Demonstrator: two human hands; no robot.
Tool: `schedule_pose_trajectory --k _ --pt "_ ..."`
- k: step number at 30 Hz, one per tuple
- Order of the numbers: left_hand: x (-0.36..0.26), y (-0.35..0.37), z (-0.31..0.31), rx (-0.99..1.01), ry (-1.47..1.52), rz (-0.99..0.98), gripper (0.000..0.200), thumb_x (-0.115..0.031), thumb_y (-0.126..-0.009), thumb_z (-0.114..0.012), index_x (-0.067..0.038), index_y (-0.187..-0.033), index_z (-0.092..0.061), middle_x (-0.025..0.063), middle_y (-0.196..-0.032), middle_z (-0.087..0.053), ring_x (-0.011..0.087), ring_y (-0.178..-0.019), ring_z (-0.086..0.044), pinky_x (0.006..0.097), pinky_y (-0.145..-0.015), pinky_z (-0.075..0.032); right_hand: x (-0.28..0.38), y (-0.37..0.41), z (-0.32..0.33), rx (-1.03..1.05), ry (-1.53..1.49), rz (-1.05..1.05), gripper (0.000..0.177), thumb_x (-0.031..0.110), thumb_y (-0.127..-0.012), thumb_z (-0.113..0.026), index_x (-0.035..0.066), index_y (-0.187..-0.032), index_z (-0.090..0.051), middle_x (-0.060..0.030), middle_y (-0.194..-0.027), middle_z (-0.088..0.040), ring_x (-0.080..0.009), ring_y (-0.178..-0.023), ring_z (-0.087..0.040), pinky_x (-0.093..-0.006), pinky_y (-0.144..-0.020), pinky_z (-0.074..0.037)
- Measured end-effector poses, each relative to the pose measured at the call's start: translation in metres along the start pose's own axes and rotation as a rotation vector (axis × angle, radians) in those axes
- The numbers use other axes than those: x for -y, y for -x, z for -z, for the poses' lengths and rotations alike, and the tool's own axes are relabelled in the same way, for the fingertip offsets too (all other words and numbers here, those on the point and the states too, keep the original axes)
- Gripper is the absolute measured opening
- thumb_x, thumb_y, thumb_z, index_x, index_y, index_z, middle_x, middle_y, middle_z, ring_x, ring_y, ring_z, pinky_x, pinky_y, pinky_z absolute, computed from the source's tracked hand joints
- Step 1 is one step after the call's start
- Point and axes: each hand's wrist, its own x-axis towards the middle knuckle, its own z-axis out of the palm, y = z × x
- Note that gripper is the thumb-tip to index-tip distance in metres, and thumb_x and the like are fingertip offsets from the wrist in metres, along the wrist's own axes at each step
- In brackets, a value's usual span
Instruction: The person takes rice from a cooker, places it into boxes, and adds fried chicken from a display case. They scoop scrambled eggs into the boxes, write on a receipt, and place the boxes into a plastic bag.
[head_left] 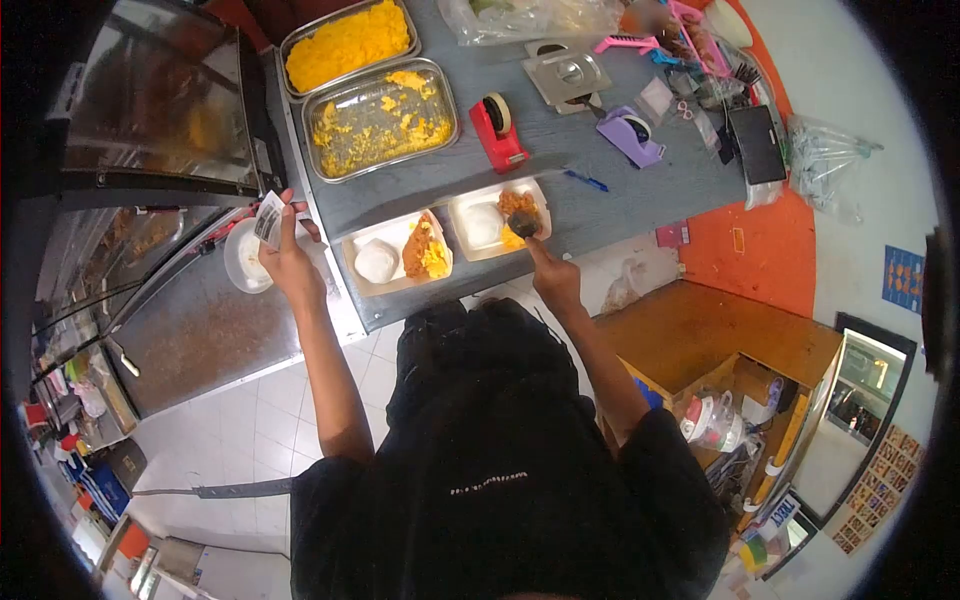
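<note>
My left hand [287,262] is closed on a small white printed paper slip [268,220], held up at the left edge of the counter. My right hand [557,281] grips a dark spoon [522,224], whose round head is over the right paper food box [466,252]. That box holds a white mound of rice [483,225], orange-brown food [517,203] and a little yellow food. Beside it, the left paper food box [350,262] contains another rice mound [376,261], a reddish-brown piece [417,248] and yellow scrambled egg [434,262].
Behind the boxes are a nearly scraped-out metal tray [455,105] and a full tray of yellow egg [350,45]. Red [498,135] and purple [630,137] tape dispensers, a blue pen [586,181] and metal lids [567,76] lie rightward. A white bowl [243,262] sits left, by a glass cabinet [160,100].
</note>
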Motion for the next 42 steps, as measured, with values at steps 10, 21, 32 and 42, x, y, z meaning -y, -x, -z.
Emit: schedule_pose_trajectory --k 10,21,32,42 --pt "-0.007 -0.027 0.007 0.038 0.009 0.026 0.03 -0.015 -0.092 -0.061 0.002 -0.118 -0.06 0.0067 -0.09 -0.065 0.0112 -0.065 -0.055 0.0246 -0.055 -0.043 -0.001 0.001 0.005 -0.048 -0.127 -0.126 0.03 0.003 -0.084 -0.058 0.008 -0.113 -0.065 -0.0156 -0.094 -0.07 -0.0275 -0.061 -0.066 -0.0357 -0.053 -0.052" --pt "0.003 -0.085 0.02 0.133 -0.143 0.22 0.029 -0.009 -0.088 -0.06 0.001 -0.116 -0.062 0.007 -0.091 -0.066 0.0113 -0.067 -0.058 0.0259 -0.058 -0.046 0.015 -0.026 0.071 -0.306 -1.058 -0.856 0.027 0.02 -0.095 -0.059 0.001 -0.113 -0.065 -0.0058 -0.08 -0.065 -0.0089 -0.056 -0.058 -0.0223 -0.052 -0.044" --pt "0.123 -0.158 0.048 0.279 -0.736 0.312 0.031 -0.023 -0.075 -0.074 -0.003 -0.099 -0.069 0.0075 -0.079 -0.069 0.0118 -0.066 -0.064 0.0271 -0.057 -0.049 0.076 -0.287 -0.048 0.002 -0.353 0.123 0.024 0.015 -0.084 -0.065 0.003 -0.104 -0.068 -0.0156 -0.077 -0.068 -0.029 -0.074 -0.069 -0.0388 -0.064 -0.054" --pt "0.142 -0.16 0.047 0.315 -0.833 0.389 0.032 -0.024 -0.073 -0.068 -0.001 -0.096 -0.069 0.0179 -0.086 -0.07 0.0299 -0.083 -0.068 0.038 -0.075 -0.052 0.15 -0.305 -0.099 0.394 0.051 0.142 0.012 0.015 -0.078 -0.064 0.005 -0.086 -0.065 -0.0202 -0.073 -0.066 -0.0381 -0.074 -0.067 -0.0488 -0.066 -0.053"
